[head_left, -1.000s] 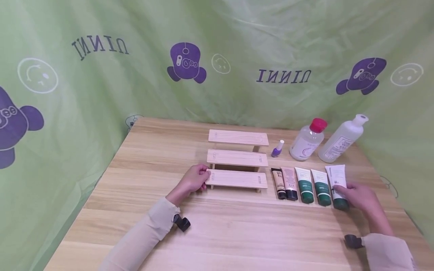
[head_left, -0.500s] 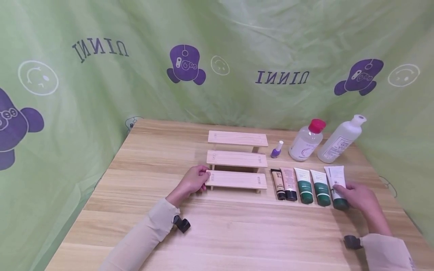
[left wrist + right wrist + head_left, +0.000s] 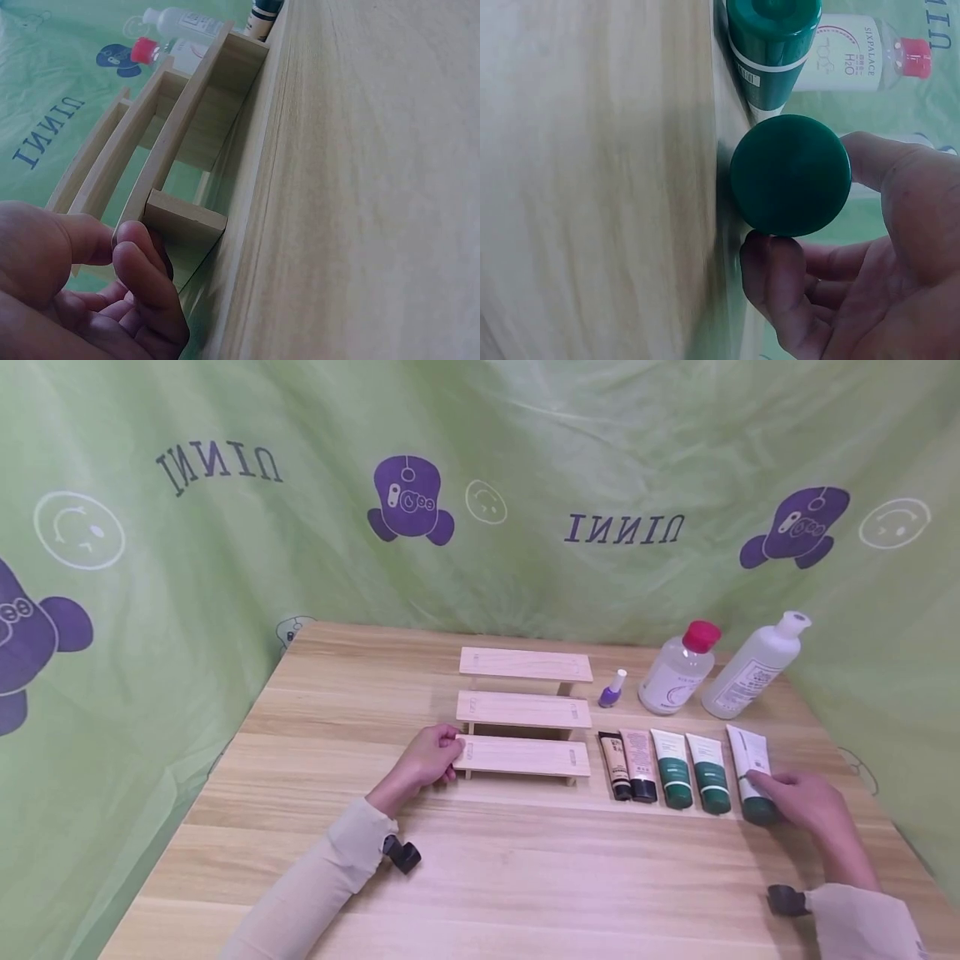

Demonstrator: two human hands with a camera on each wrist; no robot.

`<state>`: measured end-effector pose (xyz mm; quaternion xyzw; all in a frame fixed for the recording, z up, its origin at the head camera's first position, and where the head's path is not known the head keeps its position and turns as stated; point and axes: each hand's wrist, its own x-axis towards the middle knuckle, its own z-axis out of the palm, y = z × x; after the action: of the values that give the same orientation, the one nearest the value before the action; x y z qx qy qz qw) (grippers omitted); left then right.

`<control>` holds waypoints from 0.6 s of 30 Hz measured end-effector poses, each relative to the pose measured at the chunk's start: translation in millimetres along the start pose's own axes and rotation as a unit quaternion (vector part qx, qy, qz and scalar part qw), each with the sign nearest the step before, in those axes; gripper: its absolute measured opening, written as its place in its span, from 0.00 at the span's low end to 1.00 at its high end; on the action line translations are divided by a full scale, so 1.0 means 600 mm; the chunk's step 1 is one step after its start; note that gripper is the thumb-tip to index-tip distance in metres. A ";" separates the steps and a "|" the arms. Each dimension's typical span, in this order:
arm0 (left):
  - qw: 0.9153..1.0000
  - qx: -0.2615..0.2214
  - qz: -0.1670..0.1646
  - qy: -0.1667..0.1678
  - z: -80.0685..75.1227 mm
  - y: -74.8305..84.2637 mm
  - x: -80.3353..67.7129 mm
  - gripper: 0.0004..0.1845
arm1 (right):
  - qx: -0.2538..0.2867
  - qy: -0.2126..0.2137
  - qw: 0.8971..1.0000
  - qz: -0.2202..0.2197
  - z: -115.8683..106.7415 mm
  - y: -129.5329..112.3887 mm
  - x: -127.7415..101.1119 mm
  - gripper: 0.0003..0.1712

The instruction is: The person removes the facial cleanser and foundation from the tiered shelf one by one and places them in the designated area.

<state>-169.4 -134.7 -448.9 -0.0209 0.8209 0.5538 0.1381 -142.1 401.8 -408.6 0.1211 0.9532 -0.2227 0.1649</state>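
Note:
My left hand (image 3: 427, 757) pinches the left end of the lowest, front step (image 3: 525, 756) of a pale wooden three-step riser. In the left wrist view, thumb and fingers close on the board's end beside its short leg (image 3: 186, 214). At the right end of a row of tubes, my right hand (image 3: 808, 800) grips a white squeeze tube (image 3: 748, 750) by its sides. Its round dark green cap (image 3: 791, 176) faces the right wrist camera, low over the table. Another white-and-green tube (image 3: 708, 772) lies just left of it.
Left of those lie another white-and-green tube (image 3: 673, 768), a pink tube (image 3: 639, 766) and a beige tube (image 3: 617, 766). Behind stand a purple nail polish bottle (image 3: 611, 690), a clear red-capped bottle (image 3: 677, 670) and a white bottle (image 3: 757, 667). Green curtain (image 3: 480, 577) backs the table.
The tube in my right hand has shifted slightly right and turned, widening the gap to its neighbour. My left hand stays on the front step.

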 end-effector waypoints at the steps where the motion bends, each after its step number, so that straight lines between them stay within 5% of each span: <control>1: 1.000 -0.001 -0.001 -0.001 0.000 0.000 0.000 0.21 | 0.002 0.001 1.000 -0.001 0.000 0.000 0.000 0.51; 18: 1.000 0.004 -0.011 0.000 0.003 -0.002 0.002 0.19 | 0.020 0.004 1.000 0.012 0.005 0.000 -0.006 0.52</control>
<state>-169.8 -133.4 -451.0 -0.0297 0.8231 0.5485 0.1441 -137.8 400.1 -409.7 0.1364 0.9477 -0.2395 0.1608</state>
